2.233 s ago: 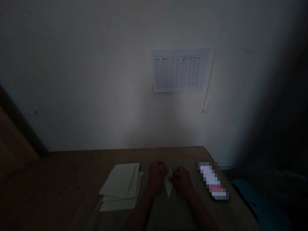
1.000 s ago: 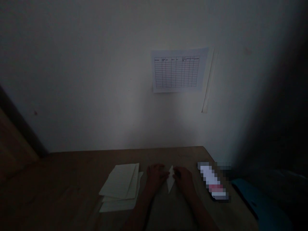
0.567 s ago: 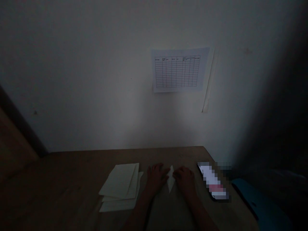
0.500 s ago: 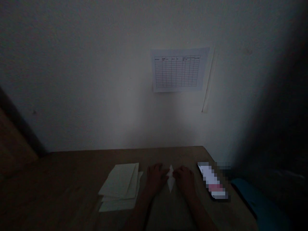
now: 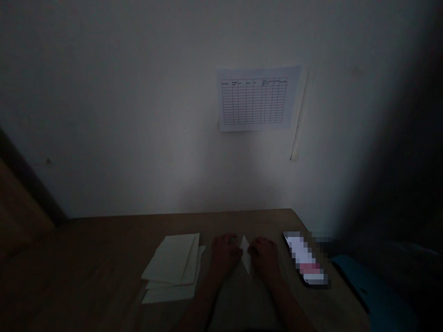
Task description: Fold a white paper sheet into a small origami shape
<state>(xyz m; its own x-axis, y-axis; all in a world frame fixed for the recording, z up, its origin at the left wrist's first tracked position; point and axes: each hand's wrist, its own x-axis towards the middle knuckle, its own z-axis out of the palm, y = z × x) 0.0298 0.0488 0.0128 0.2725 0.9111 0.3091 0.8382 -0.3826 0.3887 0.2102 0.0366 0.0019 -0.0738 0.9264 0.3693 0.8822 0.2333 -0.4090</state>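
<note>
Head view is showing a small white folded paper with pointed ends [image 5: 245, 254] resting on the brown wooden table [image 5: 104, 258], between both hands. The left hand [image 5: 224, 255] and right hand [image 5: 266, 257] are curling knuckles-up, fingertips pinching its opposite edges, seemingly steadying the folds. Both forearms are angling inward, and a cream paper stack [image 5: 175, 265] is lying just left

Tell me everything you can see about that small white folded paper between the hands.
The folded paper is small, white and narrow, tapering to a point at each end. It lies on or just above the wooden table, its length pointing away from the person. The left hand touches its left edge, the right hand its right edge; the dim light hides whether they pinch or press it.
</note>
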